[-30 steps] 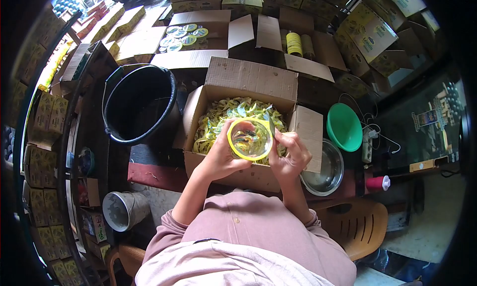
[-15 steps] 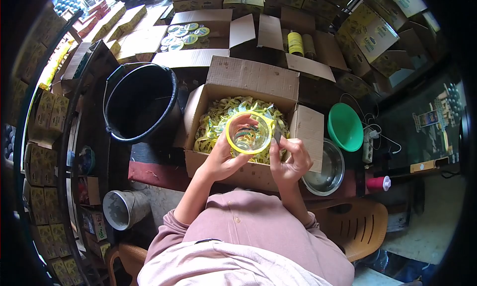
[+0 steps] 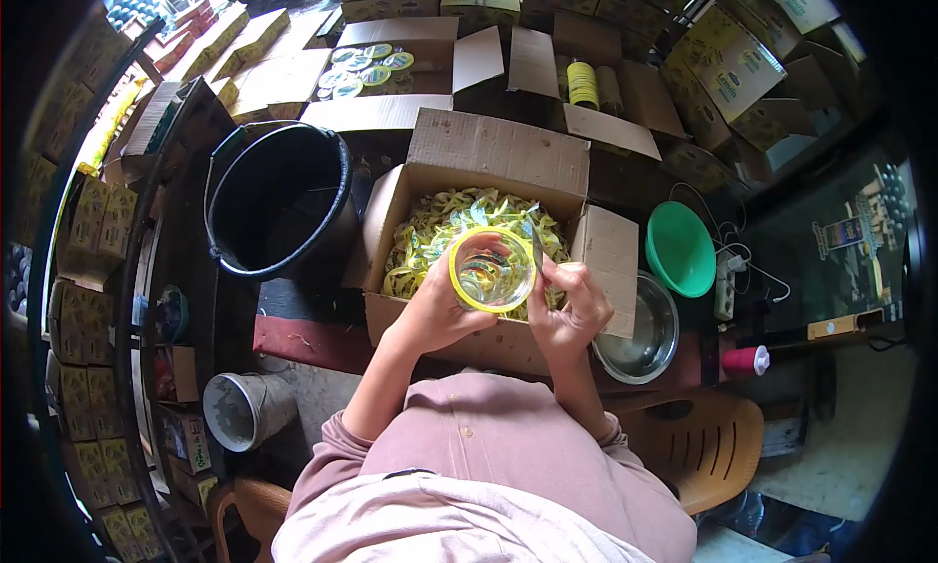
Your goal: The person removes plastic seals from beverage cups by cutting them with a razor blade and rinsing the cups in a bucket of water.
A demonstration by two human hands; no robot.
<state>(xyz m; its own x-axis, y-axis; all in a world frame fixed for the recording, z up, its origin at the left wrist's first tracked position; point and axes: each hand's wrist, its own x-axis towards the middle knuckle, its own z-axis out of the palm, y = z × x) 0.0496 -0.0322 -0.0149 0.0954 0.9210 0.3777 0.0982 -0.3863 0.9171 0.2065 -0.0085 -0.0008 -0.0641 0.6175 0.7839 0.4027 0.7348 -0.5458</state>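
My left hand (image 3: 435, 304) is wrapped around a clear plastic cup (image 3: 467, 299) with a yellow rim, its round opening facing up toward me. Close against the cup's right edge, my right hand (image 3: 572, 314) pinches a thin, dark, blade-like piece (image 3: 536, 245) between thumb and fingers. Its exact kind is too small to make out. Both hands are above an open cardboard box (image 3: 498, 152). Crumpled yellow-and-green plastic pieces (image 3: 420, 226) fill that box, partly hidden by the cup and hands.
Left of the box stands a black bucket (image 3: 220, 211); a grey bucket (image 3: 249, 411) is lower down. To the right are a green bowl (image 3: 681, 250), a metal bowl (image 3: 660, 348), a power strip (image 3: 724, 294) and a pink thread spool (image 3: 745, 361). Behind, another box (image 3: 401, 30) contains round lidded cups.
The cup has shifted slightly right and down, and its yellow tab no longer shows at the right. The dark piece now stands more upright along the rim.
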